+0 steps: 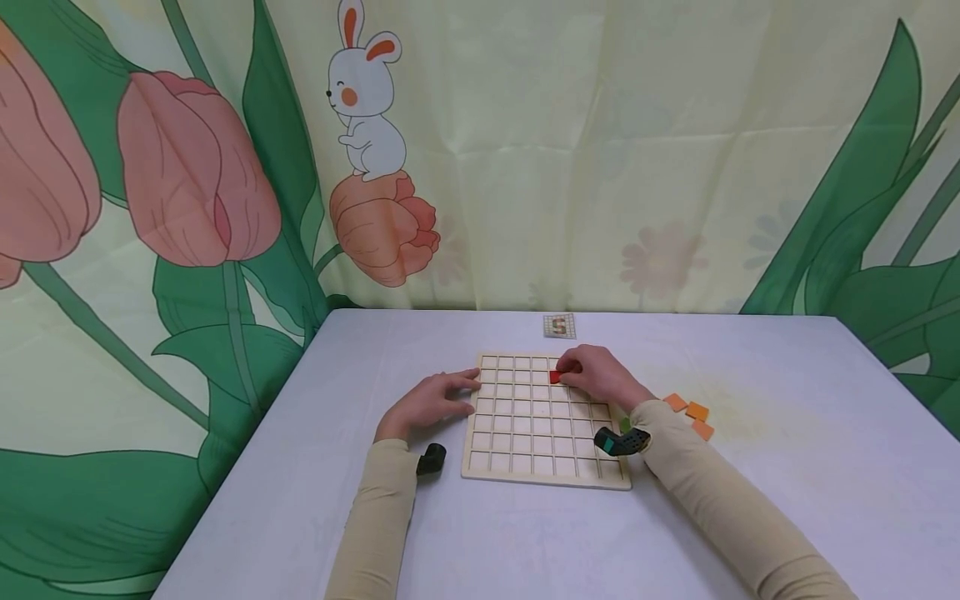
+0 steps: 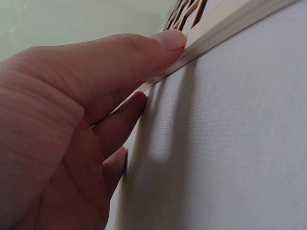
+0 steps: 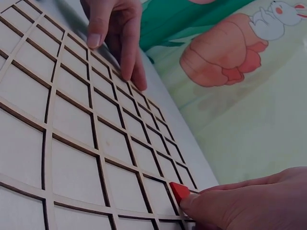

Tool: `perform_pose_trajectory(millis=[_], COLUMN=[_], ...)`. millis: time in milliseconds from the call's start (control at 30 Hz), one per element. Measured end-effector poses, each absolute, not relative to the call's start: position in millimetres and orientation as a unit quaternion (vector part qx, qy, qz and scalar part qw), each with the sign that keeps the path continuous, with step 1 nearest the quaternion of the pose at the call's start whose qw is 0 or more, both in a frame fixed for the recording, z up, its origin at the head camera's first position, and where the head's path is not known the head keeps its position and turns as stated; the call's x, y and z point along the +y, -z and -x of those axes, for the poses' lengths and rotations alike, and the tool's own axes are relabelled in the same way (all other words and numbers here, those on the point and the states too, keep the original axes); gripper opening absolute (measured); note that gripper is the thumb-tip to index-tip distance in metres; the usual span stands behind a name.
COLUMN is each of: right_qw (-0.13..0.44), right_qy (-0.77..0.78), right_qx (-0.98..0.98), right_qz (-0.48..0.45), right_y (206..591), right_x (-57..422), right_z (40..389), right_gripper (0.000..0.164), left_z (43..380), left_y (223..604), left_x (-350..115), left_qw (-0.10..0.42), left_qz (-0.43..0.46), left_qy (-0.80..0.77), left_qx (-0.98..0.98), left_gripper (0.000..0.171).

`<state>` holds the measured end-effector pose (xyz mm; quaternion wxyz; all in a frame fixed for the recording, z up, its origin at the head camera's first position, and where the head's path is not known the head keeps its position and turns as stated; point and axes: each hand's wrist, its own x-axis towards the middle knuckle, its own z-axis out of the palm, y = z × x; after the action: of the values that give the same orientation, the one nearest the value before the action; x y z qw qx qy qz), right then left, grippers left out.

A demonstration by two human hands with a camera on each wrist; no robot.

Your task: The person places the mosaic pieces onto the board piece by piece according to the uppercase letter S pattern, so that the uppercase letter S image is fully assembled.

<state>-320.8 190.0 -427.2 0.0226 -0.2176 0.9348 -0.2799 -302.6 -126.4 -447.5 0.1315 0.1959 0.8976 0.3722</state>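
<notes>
A wooden grid board [image 1: 521, 425] with square cells lies on the table. Thumb and fingertips of my right hand [image 1: 600, 375] pinch a small red square tile [image 1: 554, 377] over the far right part of the grid. In the right wrist view the red tile [image 3: 179, 191] is tilted against the cell dividers, partly hidden by the thumb. My left hand [image 1: 427, 404] rests at the board's left edge with its fingers spread; in the left wrist view its thumb [image 2: 170, 40] touches the wooden rim.
Several orange tiles [image 1: 697, 412] lie right of the board, beside the right sleeve. A green piece [image 1: 625, 425] shows partly under the right wrist. Behind the board lies a small patterned card [image 1: 559, 326]. A printed curtain [image 1: 525, 167] hangs past the table's far edge.
</notes>
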Motion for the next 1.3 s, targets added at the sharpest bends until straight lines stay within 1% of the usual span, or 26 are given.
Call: perform_pose_trajectory(millis=[400, 733, 867, 1100, 1300], right_qw=[0.027, 0.044, 0.036, -0.010, 0.032], right_qy=[0.282, 0.293, 0.304, 0.293, 0.274], right_qx=[0.936, 0.934, 0.930, 0.930, 0.932], right_qz=[0.209, 0.200, 0.203, 0.223, 0.233], right_y=[430.1, 428.6, 428.7, 429.3, 428.2], right_x=[188.3, 186.7, 188.1, 185.9, 184.8], right_z=[322.6, 322.1, 320.9, 320.0, 322.4], right_gripper=[0.014, 0.018, 0.013, 0.011, 0.009], left_z=[302.9, 302.7, 302.5, 301.7, 301.1], left_y=[446.0, 446.9, 447.1, 447.2, 445.6], left_x=[-127.6, -126.8, -126.4, -125.8, -125.8], left_qw=[0.134, 0.131, 0.131, 0.134, 0.134], left_qz=[-0.208, -0.201, -0.201, -0.201, -0.199], left_qy=[-0.372, -0.365, -0.366, -0.376, -0.375], left_qx=[0.895, 0.899, 0.899, 0.895, 0.896], left_gripper=[0.043, 0.044, 0.044, 0.044, 0.044])
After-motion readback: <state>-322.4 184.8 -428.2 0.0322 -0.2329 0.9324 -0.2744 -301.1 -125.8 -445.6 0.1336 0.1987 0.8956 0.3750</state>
